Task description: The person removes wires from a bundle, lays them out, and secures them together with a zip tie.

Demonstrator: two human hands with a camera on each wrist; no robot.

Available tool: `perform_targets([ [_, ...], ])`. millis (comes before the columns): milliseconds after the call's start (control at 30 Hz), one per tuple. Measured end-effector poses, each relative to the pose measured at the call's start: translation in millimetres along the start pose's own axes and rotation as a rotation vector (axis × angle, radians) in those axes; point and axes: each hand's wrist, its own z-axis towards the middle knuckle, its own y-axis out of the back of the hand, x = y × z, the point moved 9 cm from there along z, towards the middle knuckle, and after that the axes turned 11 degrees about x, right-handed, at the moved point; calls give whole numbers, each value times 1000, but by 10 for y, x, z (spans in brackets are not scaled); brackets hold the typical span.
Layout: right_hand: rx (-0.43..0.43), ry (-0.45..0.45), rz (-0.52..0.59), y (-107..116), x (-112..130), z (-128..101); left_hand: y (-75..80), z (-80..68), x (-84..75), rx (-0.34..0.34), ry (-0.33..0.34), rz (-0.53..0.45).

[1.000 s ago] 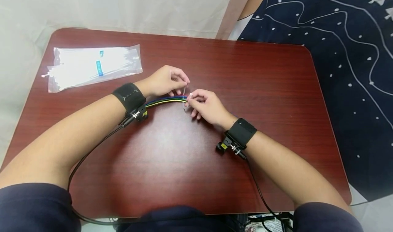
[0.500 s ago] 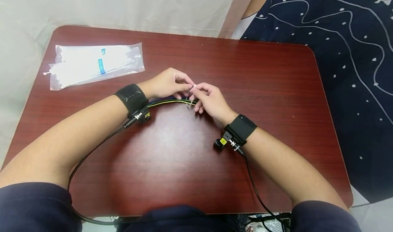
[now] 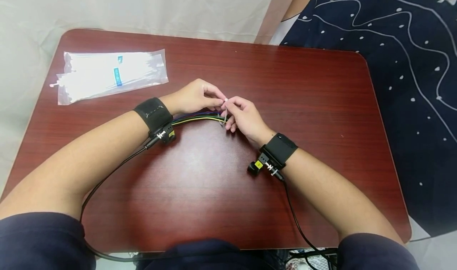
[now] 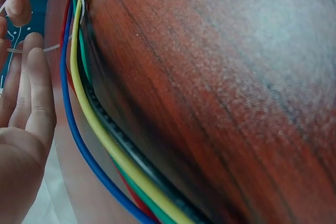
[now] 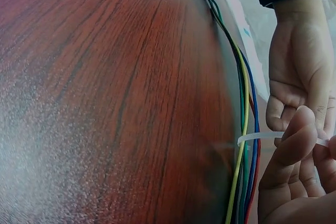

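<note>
A bundle of coloured wires (image 5: pixel 244 98), with yellow, green, blue, red and black strands, curves across the table beneath both hands. Looped around it is a thin white cable tie (image 5: pixel 262 136); its loop stands wide and loose in the left wrist view. My left hand (image 3: pixel 196 96) pinches the tie between thumb and forefinger, above the wires. Against those fingertips, my right hand (image 3: pixel 246 117) pinches the tie too, where a small white part shows. The fingers hide most of the join, so I cannot tell whether the tie's tail is threaded through its head.
A clear plastic bag (image 3: pixel 114 77) full of white cable ties lies at the back left of the dark red table (image 3: pixel 285 87). Each wrist wears a black camera strap (image 3: pixel 280 149) with a cable (image 3: pixel 295 206) running back toward the body.
My right hand has moved up and slightly left to meet the left fingertips, bringing the tie's ends together. During the last half second the hands have hardly moved.
</note>
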Motion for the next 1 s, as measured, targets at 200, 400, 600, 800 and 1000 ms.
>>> perform_targets([
  [200,-1,-6,7,-9,-24,7,7,-10,-6,-6,-10,30],
  [400,-24,-15,27,11,-30,13,-11,-41,-97,-13,4,52],
  [600,-29,-29,32,23,-27,5,-44,-104,-255,-4,5,63],
  [800,-33,-30,37,31,-18,0,-61,-100,-264,9,4,50],
  [1000,-47,-37,25,44,-27,-9,-58,-98,-277,-5,-2,45],
])
